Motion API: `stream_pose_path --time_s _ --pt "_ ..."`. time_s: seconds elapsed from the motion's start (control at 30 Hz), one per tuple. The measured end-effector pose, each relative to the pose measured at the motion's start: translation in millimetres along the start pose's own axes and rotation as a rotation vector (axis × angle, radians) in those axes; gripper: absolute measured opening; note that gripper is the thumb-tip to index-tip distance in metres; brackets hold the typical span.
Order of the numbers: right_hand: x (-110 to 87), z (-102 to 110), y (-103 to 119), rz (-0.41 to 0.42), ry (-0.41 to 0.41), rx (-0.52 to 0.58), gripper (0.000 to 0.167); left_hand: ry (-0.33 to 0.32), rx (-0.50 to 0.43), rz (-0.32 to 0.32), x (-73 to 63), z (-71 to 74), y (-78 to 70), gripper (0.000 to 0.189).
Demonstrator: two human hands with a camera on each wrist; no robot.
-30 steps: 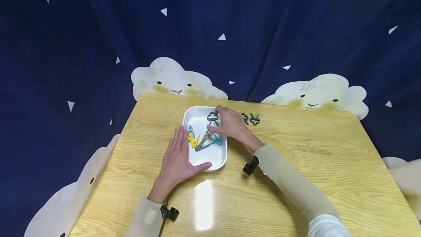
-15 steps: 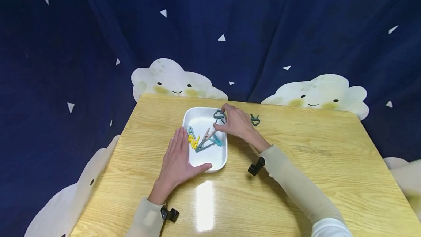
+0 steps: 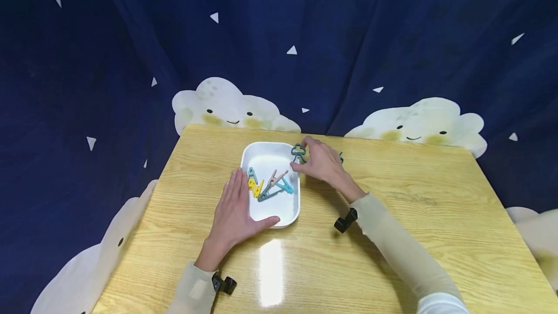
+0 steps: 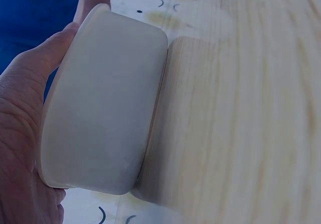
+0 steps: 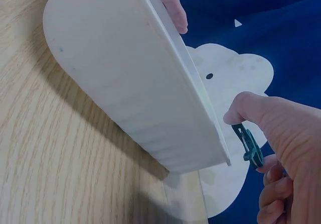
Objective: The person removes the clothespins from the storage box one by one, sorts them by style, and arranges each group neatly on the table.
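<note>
In the head view, my right hand (image 3: 321, 161) is at the far right corner of a white plastic tray (image 3: 270, 147). Thumb and index finger pinch a dark green cloud-shaped clip (image 3: 298, 150) over the rim; the right wrist view shows this clip (image 5: 248, 144) edge-on. My left hand (image 3: 233, 207) rests along the tray's left side with straight fingers, its thumb spread over the near rim. Inside the tray lie yellow clips (image 3: 255, 188), a light blue clip (image 3: 252, 175), a pink clip (image 3: 274, 179), a grey-green clip (image 3: 270, 195) and a turquoise clip (image 3: 285, 185).
Part of another dark green clip (image 3: 342, 158) shows on the wooden table (image 3: 392, 217) beyond my right hand, which covers the rest. A dark blue curtain (image 3: 261, 38) with white clouds hangs behind the table's far edge.
My right hand has moved right with the dark green clip, from over the tray to its right rim. It now hides more of the clips on the table. The left hand has stayed.
</note>
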State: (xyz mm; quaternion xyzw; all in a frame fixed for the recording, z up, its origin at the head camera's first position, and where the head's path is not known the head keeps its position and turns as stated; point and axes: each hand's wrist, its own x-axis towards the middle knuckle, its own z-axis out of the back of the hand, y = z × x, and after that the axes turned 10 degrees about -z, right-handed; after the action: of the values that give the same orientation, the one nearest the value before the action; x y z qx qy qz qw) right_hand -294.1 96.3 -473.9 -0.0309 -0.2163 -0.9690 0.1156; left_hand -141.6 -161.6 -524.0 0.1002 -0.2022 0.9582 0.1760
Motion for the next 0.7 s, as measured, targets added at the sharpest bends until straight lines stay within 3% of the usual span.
stream_pose_path --time_s 0.3,0.7 --pt "-0.5 5 -11 -0.061 -0.003 -0.003 0.07 0.011 0.002 0.013 0.1 -0.2 0.2 0.147" --pt "-6.6 13 -41 -0.097 -0.046 -0.005 0.065 0.023 0.01 0.014 0.3 -0.2 -0.6 0.147"
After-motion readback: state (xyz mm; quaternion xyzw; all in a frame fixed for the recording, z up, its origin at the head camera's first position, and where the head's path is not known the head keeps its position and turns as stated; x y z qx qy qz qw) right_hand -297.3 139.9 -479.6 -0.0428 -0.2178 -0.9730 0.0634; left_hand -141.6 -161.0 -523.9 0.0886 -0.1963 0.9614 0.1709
